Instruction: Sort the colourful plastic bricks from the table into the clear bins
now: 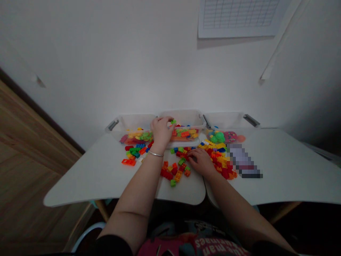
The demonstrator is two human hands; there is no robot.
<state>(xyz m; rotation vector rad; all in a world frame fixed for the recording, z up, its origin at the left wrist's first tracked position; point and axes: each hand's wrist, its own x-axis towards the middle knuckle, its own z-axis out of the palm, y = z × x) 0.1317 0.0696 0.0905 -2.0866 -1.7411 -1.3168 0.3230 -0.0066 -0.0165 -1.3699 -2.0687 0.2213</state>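
Observation:
My left hand (162,131) is raised over the middle clear plastic box (183,117), pinching a light green building brick (173,122) between thumb and fingers. Down on the table, my right hand (201,160) reaches into the loose bricks, its fingers curled at a red building brick (183,155); the fingertips partly hide it. In front of the middle box lie red, orange, yellow and green bricks (178,175). More bricks, mostly red and yellow (223,165), are heaped to the right of my right hand.
A left clear box (135,119) holds yellow, green and pink pieces. The right clear box (226,121) holds green and pink toys. Left of my forearm lie several bricks (135,150). A blurred-out flat object (245,160) rests on the white table (96,174). The wall stands behind.

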